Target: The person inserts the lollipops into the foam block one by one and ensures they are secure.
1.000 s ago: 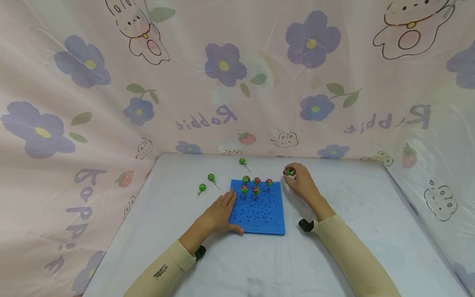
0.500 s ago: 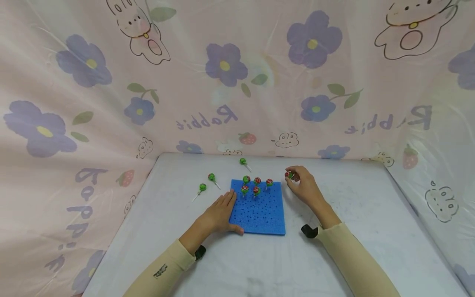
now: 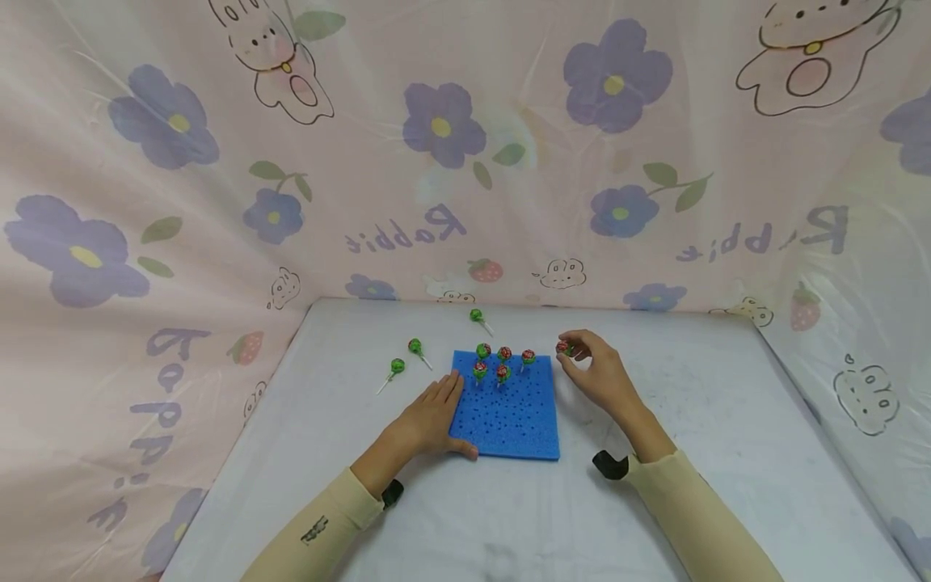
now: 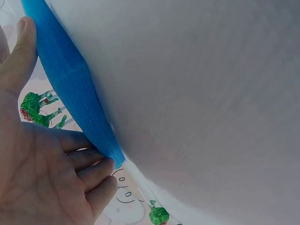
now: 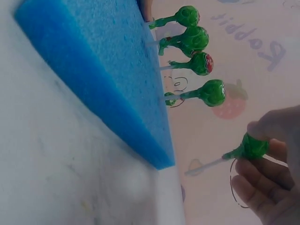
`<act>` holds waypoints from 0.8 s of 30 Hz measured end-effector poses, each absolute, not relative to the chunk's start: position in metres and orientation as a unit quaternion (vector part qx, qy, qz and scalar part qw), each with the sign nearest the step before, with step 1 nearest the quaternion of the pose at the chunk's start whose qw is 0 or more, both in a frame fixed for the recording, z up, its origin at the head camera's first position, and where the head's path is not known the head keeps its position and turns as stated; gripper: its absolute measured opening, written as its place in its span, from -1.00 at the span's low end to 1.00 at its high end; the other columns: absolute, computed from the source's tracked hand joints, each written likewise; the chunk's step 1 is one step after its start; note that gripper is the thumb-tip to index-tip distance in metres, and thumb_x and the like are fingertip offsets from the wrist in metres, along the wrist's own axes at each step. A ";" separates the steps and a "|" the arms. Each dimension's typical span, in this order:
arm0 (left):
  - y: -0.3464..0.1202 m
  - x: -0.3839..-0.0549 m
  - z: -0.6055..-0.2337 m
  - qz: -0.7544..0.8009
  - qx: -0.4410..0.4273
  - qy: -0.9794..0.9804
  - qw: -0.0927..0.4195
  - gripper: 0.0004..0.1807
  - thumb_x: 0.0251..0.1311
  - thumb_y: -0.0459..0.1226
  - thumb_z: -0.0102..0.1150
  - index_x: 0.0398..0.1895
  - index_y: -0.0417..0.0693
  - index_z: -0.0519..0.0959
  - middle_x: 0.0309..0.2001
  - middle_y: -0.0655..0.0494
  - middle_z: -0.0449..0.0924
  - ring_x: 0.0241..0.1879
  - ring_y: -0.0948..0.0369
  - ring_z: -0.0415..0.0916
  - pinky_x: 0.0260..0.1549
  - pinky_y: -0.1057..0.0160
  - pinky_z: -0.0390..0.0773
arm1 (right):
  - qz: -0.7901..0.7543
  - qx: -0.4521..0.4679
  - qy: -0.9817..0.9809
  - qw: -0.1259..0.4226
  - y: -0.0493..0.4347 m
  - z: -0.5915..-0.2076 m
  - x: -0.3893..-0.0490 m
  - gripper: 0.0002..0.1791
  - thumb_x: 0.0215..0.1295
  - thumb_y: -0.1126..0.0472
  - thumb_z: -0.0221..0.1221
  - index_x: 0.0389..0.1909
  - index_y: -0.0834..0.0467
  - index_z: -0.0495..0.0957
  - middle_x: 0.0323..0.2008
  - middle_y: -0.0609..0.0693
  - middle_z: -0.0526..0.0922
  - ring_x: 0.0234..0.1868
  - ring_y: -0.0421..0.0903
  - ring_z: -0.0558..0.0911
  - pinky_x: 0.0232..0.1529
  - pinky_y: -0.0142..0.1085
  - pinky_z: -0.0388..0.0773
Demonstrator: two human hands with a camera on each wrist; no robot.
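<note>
A blue foam board point(image 3: 509, 420) full of small holes lies on the table, with several lollipops point(image 3: 503, 373) standing upright in its far part. My left hand point(image 3: 427, 419) rests against the board's left edge, fingers extended and thumb at the near corner; the left wrist view shows the fingers point(image 4: 96, 176) touching the foam's side. Just past the board's far right corner, my right hand point(image 3: 600, 373) pinches a green and red lollipop point(image 5: 253, 147) by its wrapped head. Its white stick points toward the board, apart from it.
Three loose lollipops lie on the white table point(image 3: 327, 453): two left of the board, including one green lollipop point(image 3: 397, 366), and another lollipop point(image 3: 476, 315) behind it. A patterned curtain point(image 3: 509, 186) stands along the table's back and sides.
My right hand, holding the lollipop, has come slightly nearer, and the lollipop has turned so its stick no longer shows in the head view. The left hand stays on the board.
</note>
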State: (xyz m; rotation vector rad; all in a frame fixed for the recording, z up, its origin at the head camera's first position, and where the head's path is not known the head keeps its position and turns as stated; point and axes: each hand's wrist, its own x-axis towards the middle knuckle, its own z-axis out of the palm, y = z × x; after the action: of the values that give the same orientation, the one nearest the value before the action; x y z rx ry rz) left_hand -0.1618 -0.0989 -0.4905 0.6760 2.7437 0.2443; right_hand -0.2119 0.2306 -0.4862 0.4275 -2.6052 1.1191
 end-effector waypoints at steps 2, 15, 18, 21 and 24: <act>-0.099 -0.162 -0.490 0.086 0.235 0.956 0.152 0.46 0.06 0.42 0.43 0.75 -0.24 -0.08 0.76 -0.17 -0.19 0.74 -0.08 -0.20 0.68 -0.02 -0.05 | 0.388 0.148 -0.900 0.135 0.230 -0.485 -0.209 -0.60 0.47 0.27 0.37 0.24 0.26 0.57 0.00 0.16 0.72 -0.06 0.10 0.68 0.08 0.17 0.69; -0.098 -0.161 -0.486 0.089 0.239 0.955 0.152 0.45 0.08 0.40 0.45 0.74 -0.27 -0.08 0.75 -0.19 -0.19 0.74 -0.09 -0.19 0.69 -0.02 -0.05 | 0.403 0.158 -0.893 0.119 0.227 -0.478 -0.193 -0.61 0.45 0.23 0.40 0.23 0.19 0.60 0.01 0.11 0.76 -0.04 0.08 0.71 0.10 0.18 0.68; -0.098 -0.161 -0.486 0.089 0.239 0.955 0.152 0.46 0.08 0.40 0.45 0.75 -0.27 -0.08 0.75 -0.19 -0.19 0.74 -0.09 -0.20 0.69 -0.02 -0.05 | 0.401 0.164 -0.893 0.118 0.226 -0.477 -0.190 -0.61 0.45 0.23 0.41 0.23 0.18 0.60 0.03 0.11 0.76 -0.04 0.05 0.71 0.10 0.19 0.68; -0.099 -0.161 -0.486 0.089 0.239 0.955 0.153 0.46 0.08 0.40 0.45 0.75 -0.26 -0.09 0.75 -0.18 -0.20 0.74 -0.08 -0.20 0.69 -0.02 -0.05 | 0.402 0.174 -0.891 0.118 0.224 -0.476 -0.187 -0.61 0.44 0.25 0.41 0.22 0.19 0.61 0.02 0.09 0.77 -0.05 0.02 0.71 0.10 0.18 0.69; -0.099 -0.161 -0.486 0.090 0.238 0.955 0.153 0.46 0.08 0.40 0.45 0.75 -0.26 -0.09 0.75 -0.19 -0.20 0.74 -0.08 -0.20 0.69 -0.01 -0.05 | 0.402 0.187 -0.888 0.120 0.222 -0.475 -0.186 -0.62 0.42 0.25 0.43 0.20 0.18 0.62 -0.01 0.05 0.77 -0.07 -0.03 0.72 0.07 0.17 0.71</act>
State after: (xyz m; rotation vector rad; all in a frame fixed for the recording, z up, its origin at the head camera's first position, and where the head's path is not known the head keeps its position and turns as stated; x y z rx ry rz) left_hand -0.1606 -0.0988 -0.4861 0.6831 2.7381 0.2572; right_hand -0.1856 0.2217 -0.4746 0.5452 -2.5962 1.1760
